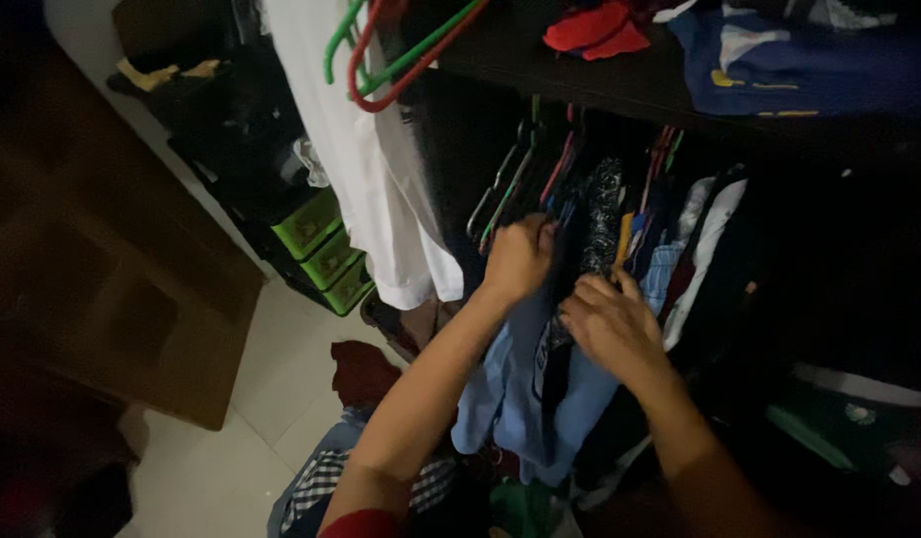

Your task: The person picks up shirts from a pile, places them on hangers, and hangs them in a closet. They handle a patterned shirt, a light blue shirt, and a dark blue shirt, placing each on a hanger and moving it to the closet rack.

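Home bedroom closet, dark wooden shelf (620, 85) as landmark, row of hung clothes on coloured plastic hangers (620, 214) beneath it, folded garments (590, 30) on top, green plastic drawers (326, 249) lower left

1 view only, from the head, looking steeply down and forward along both forearms into an open wardrobe. Very near: the left hand (518, 257) and right hand (610, 324) sit at the centre of the frame, right against the row of hanging clothes (620, 239). The dark shelf (580, 70) cuts across the top edge, tilted, so the head is canted. Lower left, the pale tiled floor (281, 379) falls away below. No 2nd view shares anything here.
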